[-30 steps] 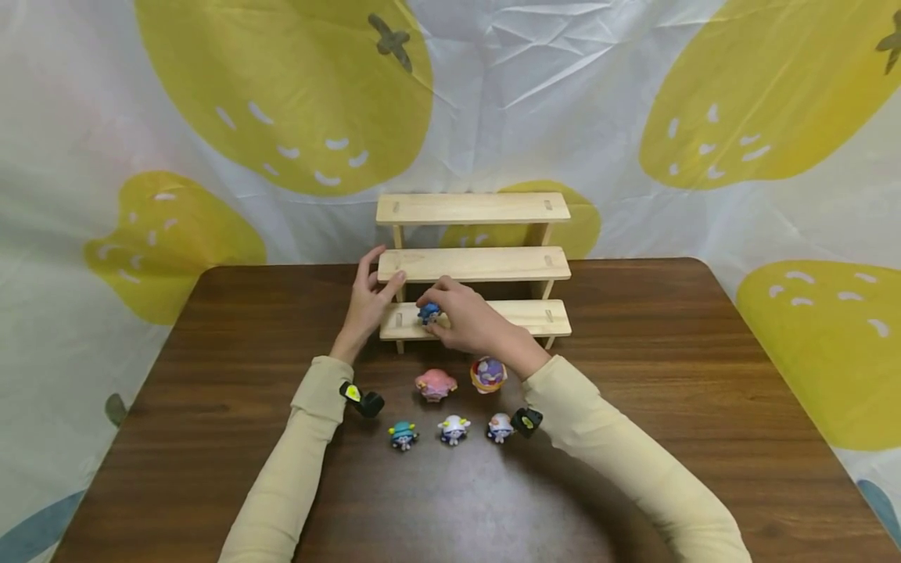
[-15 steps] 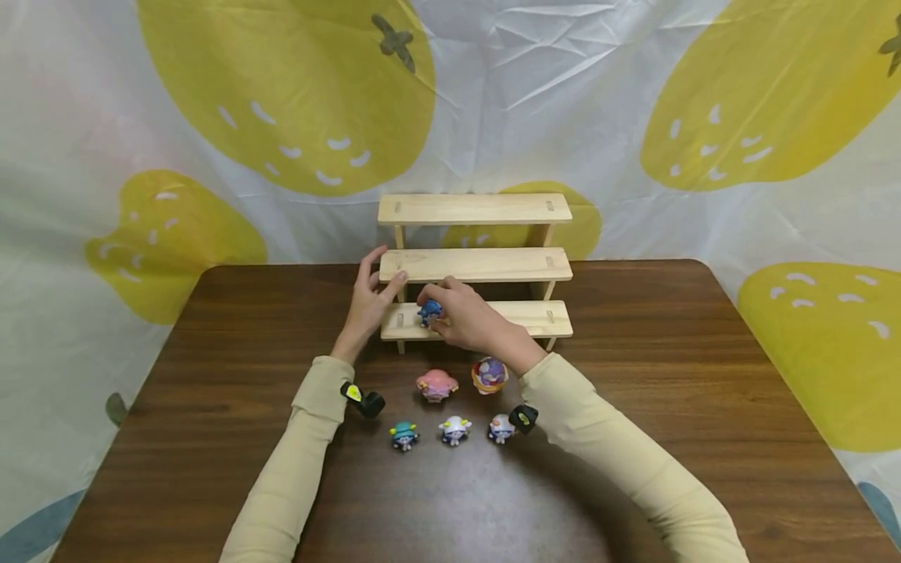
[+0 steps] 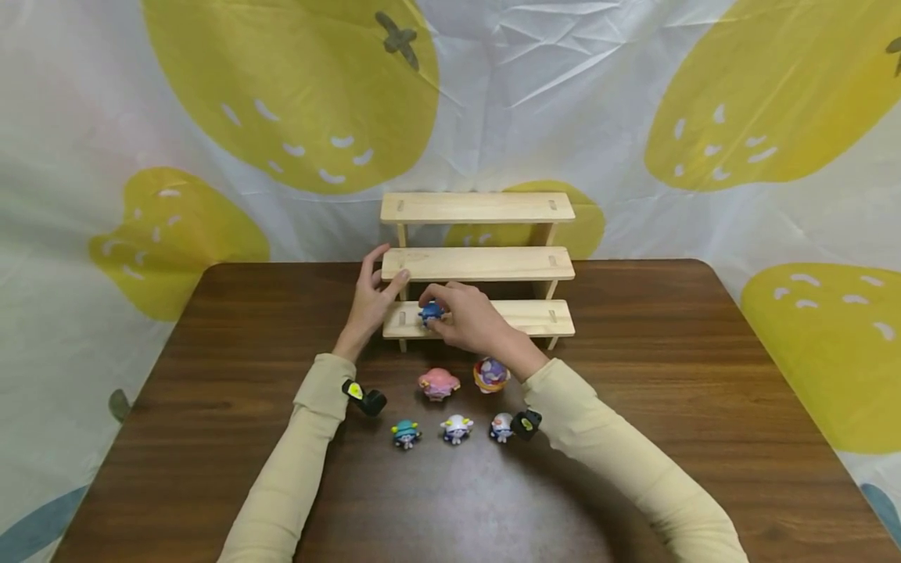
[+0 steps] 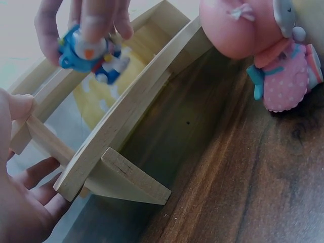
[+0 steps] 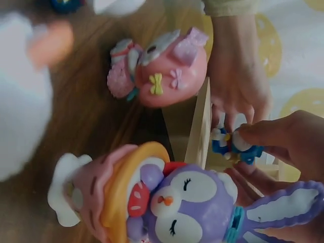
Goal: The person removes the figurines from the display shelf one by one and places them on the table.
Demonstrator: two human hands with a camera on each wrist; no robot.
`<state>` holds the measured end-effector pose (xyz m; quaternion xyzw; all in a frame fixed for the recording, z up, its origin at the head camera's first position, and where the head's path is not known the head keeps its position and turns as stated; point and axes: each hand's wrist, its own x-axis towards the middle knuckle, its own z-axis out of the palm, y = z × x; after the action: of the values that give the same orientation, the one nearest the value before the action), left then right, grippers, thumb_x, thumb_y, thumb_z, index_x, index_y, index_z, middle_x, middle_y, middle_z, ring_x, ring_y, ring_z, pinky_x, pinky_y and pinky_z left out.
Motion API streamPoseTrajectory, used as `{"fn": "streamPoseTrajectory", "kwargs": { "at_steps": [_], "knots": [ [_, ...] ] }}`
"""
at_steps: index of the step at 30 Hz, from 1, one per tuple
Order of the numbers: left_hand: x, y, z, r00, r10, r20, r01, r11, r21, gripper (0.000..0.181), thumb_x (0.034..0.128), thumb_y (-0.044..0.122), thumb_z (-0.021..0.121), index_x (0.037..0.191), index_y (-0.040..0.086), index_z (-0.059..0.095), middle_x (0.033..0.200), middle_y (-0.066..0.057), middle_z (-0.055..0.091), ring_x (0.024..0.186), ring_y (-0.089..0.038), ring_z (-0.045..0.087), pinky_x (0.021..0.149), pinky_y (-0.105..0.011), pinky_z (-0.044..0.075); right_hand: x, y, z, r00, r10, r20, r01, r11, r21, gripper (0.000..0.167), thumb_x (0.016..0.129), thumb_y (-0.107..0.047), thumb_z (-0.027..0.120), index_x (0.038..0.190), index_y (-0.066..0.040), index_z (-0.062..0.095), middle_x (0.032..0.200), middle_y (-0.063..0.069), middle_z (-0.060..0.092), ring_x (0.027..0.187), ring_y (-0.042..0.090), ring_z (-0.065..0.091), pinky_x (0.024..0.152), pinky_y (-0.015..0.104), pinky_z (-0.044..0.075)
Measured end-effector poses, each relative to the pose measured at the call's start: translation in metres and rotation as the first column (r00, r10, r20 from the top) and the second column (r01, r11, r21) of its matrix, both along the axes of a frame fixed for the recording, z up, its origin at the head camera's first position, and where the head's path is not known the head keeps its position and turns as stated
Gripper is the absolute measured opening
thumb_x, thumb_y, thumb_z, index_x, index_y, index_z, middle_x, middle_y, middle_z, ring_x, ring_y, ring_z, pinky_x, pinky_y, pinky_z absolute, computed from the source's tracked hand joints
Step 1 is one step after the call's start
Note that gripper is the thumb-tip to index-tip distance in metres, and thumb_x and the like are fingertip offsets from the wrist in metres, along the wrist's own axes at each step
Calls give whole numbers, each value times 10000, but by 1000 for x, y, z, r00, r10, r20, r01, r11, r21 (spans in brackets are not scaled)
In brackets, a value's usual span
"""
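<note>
My right hand (image 3: 468, 319) pinches a small blue figurine (image 3: 431, 314) between thumb and fingers at the left part of the lowest step. In the left wrist view, the figurine (image 4: 93, 53) is tilted, its blue-and-white body below the fingertips. Whether it touches the board is unclear. My left hand (image 3: 369, 305) grips the left end of a three-step wooden display shelf (image 3: 479, 264). Its thumb lies on the middle board's end, and the other fingers reach behind the side support, as the left wrist view shows.
On the brown table (image 3: 239, 407), a pink figurine (image 3: 439, 384) and a purple rabbit figurine (image 3: 491, 374) stand before the shelf. Nearer are a teal-capped figurine (image 3: 405, 434), a white one with yellow horns (image 3: 457, 429) and another white one (image 3: 501, 427) beside the right wrist camera.
The blue figurine has turned slightly in the right hand's fingers, staying over the left part of the lowest step. The left hand keeps its hold on the shelf.
</note>
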<state>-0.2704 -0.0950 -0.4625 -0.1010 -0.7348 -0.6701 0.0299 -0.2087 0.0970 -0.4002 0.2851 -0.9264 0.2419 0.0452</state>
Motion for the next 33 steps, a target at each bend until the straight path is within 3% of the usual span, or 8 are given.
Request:
{"fn": "streamPoseTrajectory", "kwargs": {
  "at_steps": [11,18,25,29,33],
  "knots": [
    [0,-1,1,1000,-1,22,2,1000,-4,655,1018,203,614,1587,138,297,1218,-281,620,914,-119,581,754,-279,448,10,1,0,998,27,-52,-37,979,-198,219,892,-100,748,1104,-57,712,1015,147,689,897,270,703,784,378,595],
    [12,1,22,998,-12,61,12,1000,7,643,1010,145,618,1573,100,312,1224,-285,613,902,-52,579,827,-367,478,16,5,-2,998,36,-47,-48,952,-302,228,876,-113,752,1095,-54,730,965,111,682,883,234,691,802,370,593],
    [0,1,0,1000,16,22,-16,1000,11,632,1015,154,619,1571,130,319,1234,-280,622,937,-49,599,845,-351,480,28,10,0,995,61,-74,-83,930,-357,224,878,-124,752,1097,-80,739,968,65,690,877,167,685,806,301,587],
    [-1,1,0,1000,22,17,-22,1000,19,627,1017,152,617,1569,124,322,1241,-298,617,948,-59,606,857,-351,487,38,12,7,993,77,-87,-104,924,-368,225,875,-127,756,1095,-86,739,978,47,693,878,150,686,816,281,580],
    [-1,2,0,1000,16,14,-16,1000,15,633,1021,178,613,1576,131,313,1236,-303,615,1028,-209,623,873,-374,499,46,14,10,993,76,-87,-104,920,-377,225,867,-122,760,1090,-94,737,991,42,690,877,145,687,819,276,578]
  ]
}}
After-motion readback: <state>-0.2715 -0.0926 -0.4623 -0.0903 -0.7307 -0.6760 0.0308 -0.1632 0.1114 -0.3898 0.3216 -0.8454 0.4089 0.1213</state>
